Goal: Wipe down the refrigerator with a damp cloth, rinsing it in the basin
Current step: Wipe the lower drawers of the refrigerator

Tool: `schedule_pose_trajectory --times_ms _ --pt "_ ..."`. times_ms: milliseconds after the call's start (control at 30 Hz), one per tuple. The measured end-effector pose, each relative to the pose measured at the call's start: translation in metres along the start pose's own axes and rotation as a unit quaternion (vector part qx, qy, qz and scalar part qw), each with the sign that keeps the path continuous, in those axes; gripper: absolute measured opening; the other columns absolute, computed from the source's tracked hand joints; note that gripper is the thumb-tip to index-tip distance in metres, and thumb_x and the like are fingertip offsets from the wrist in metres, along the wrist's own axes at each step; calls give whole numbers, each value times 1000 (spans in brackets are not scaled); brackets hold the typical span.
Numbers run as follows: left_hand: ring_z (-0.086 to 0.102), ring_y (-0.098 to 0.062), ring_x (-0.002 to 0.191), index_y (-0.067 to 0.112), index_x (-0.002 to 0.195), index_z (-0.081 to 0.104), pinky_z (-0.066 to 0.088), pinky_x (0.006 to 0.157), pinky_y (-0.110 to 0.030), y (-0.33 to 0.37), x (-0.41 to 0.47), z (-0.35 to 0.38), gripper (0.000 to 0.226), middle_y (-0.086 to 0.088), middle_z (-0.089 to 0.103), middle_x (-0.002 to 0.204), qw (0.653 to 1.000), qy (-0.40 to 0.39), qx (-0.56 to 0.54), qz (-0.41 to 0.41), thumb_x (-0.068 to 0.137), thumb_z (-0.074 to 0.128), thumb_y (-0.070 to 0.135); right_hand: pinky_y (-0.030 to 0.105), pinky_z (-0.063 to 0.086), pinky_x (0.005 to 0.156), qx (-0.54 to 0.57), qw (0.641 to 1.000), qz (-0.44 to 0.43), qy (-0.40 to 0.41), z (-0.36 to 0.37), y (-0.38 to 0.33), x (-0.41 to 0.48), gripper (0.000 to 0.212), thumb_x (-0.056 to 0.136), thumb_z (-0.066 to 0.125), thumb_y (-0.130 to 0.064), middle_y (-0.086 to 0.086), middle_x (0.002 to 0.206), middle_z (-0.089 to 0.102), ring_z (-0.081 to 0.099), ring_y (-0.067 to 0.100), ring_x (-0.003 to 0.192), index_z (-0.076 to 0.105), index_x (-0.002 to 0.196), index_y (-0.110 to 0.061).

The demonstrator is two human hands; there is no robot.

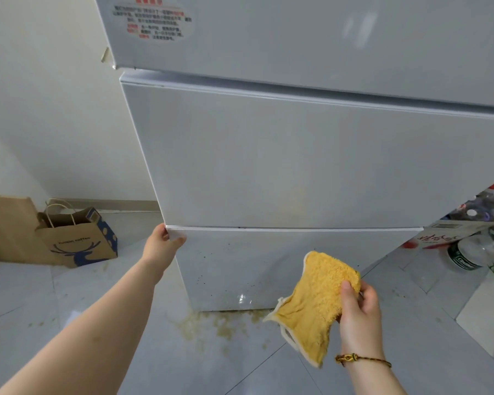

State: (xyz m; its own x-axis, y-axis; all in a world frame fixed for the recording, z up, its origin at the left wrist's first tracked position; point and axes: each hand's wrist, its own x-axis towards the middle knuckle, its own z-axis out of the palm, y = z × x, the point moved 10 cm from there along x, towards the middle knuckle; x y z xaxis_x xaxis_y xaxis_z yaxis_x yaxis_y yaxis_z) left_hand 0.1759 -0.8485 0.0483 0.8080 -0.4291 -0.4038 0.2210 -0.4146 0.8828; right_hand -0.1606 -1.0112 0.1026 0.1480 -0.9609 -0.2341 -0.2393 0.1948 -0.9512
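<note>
The cloth [317, 303] was pinched in the curled fingers of the right hand [360, 312], just in front of the spotted bottom door [268, 266] of the fridge [297, 166], whose top left corner was gripped by the left hand [161, 242].

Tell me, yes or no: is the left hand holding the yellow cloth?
No, the right hand grips the yellow cloth, while the left hand grips the top corner of the refrigerator's bottom door.
</note>
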Motion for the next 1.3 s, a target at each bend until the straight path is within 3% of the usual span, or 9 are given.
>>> schedule_pose_trajectory --times_ms 333,400,533,667,767,900,1000,1167,1300 --pt "55 -24 106 10 108 62 37 83 -30 -19 -24 -14 25 -7 62 103 998 29 40 24 83 63 11 23 37 61 -3 994 -85 75 28 -30 -1 5 94 45 -8 -1 77 49 49 10 67 40 96 -9" --pt "54 -22 104 12 108 62 39 84 -34 -32 -41 -15 26 -3 61 101 998 37 40 17 82 64 12 8 38 55 -11 991 -109 77 45 -33 -5 8 93 48 -6 -6 74 49 51 5 65 42 94 -11" --pt "52 -17 101 21 99 60 35 84 -27 -43 -69 -11 14 3 60 97 1000 10 29 8 85 61 17 16 42 61 -86 974 -210 17 99 -37 -29 12 80 49 -37 -4 72 57 54 4 66 53 87 -27" --pt "47 -15 103 16 119 55 32 84 -26 -46 -89 -9 29 2 55 105 1000 17 -1 -12 94 45 25 34 33 80 -273 876 -398 -9 154 -40 -65 20 74 49 -31 4 79 65 47 20 93 59 77 -14" --pt "52 -15 90 14 120 56 37 69 -23 -40 -100 -7 28 9 56 86 999 43 7 -4 95 43 18 42 25 98 -368 807 -458 -56 178 -25 -81 21 89 37 -39 2 94 67 42 24 111 47 90 -20" --pt "45 -15 90 12 125 52 31 78 -24 -41 -106 -7 32 1 54 97 999 49 -6 -22 95 43 17 35 13 109 -425 747 -485 -160 164 -11 -67 46 97 13 -44 5 113 66 40 22 119 46 113 -16" --pt "45 -16 93 13 127 51 31 80 -27 -44 -106 -7 33 -3 54 106 999 41 -11 -34 95 43 19 36 18 110 -461 762 -434 -137 116 -8 -11 51 98 16 -42 13 114 65 41 24 122 50 116 -9" --pt "42 -15 96 13 129 49 30 82 -28 -47 -108 -4 35 1 50 104 998 52 -19 -38 96 41 22 58 28 100 -447 847 -282 -58 61 -17 45 44 85 40 -24 24 118 60 48 45 118 62 108 6" --pt "42 -17 97 13 130 48 31 83 -30 -48 -106 -3 36 -1 49 105 997 60 -18 -42 96 39 24 44 38 94 -428 817 -381 -67 112 -27 -1 38 74 39 -22 17 95 70 64 40 96 69 85 -1"
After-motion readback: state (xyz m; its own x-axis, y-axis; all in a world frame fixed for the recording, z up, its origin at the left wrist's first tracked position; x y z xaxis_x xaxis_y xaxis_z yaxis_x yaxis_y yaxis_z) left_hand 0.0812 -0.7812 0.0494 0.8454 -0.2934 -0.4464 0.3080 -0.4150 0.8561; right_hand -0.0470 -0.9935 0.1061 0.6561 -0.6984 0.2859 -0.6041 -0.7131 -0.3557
